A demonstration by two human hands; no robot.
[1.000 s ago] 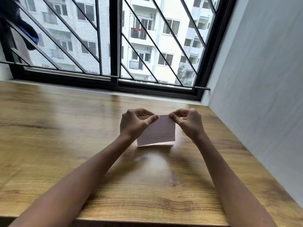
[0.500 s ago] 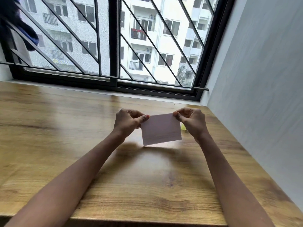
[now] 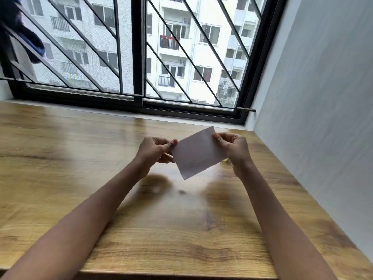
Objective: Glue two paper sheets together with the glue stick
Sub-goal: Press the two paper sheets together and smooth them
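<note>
Pinching the paper [image 3: 198, 153] at its left edge with the left hand [image 3: 154, 151] and at its upper right corner with the right hand [image 3: 235, 149]. Holding it in the air above the wooden table [image 3: 80, 158]. Tilting it more than half a second ago, raising the right corner and lowering the near left one.
</note>
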